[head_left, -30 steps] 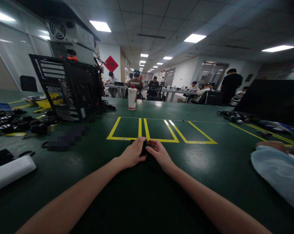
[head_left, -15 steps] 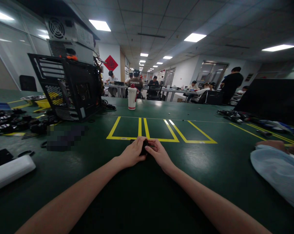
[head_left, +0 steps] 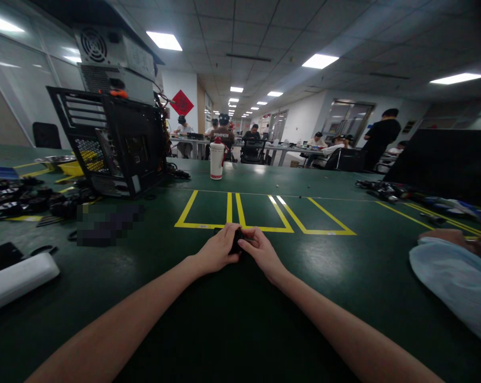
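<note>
A small black object (head_left: 236, 246) is held between my two hands, over the green table just in front of the yellow tape lines. Wrapped around its left side, my left hand (head_left: 217, 250) is closed and covers most of it. My right hand (head_left: 261, 251) is closed too, with thumb and fingertips pinching at the object's right side. Fingers hide most of its shape, so its kind does not show. A dark bit of it sticks out beyond the left hand's fingers.
A black computer case (head_left: 116, 138) stands on the green table (head_left: 323, 287) at left, near dark loose parts (head_left: 33, 199). A white cup (head_left: 216, 160) stands beyond the yellow tape (head_left: 240, 210). At right rests another person's pale sleeve (head_left: 451, 282); a white case (head_left: 20, 284) lies left.
Hardly anything differs. Both my hands stay on the black object in the same place, and the view has shifted very slightly.
</note>
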`<state>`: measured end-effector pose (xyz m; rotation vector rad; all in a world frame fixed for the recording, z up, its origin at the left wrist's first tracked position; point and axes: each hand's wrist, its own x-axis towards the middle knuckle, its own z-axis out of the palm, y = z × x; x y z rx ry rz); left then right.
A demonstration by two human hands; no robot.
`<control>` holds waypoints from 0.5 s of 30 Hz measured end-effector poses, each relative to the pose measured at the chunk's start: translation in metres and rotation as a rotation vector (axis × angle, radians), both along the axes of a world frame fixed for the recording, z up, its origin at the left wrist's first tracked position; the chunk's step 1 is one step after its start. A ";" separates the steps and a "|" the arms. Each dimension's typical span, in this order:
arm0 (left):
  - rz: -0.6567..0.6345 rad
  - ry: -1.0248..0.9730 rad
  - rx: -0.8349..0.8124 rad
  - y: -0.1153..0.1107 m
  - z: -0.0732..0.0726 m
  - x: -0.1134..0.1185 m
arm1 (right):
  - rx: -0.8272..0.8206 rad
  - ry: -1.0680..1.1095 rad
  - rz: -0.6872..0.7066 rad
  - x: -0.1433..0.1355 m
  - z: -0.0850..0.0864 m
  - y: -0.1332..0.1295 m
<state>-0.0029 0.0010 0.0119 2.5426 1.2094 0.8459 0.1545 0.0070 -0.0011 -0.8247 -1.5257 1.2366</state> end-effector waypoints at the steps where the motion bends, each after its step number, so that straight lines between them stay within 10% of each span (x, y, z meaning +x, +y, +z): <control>1: 0.001 0.004 -0.007 0.000 0.000 0.000 | -0.017 -0.007 -0.011 0.000 -0.001 0.001; 15: -0.005 0.006 -0.019 0.001 0.002 0.000 | -0.013 -0.007 0.019 0.001 0.001 -0.002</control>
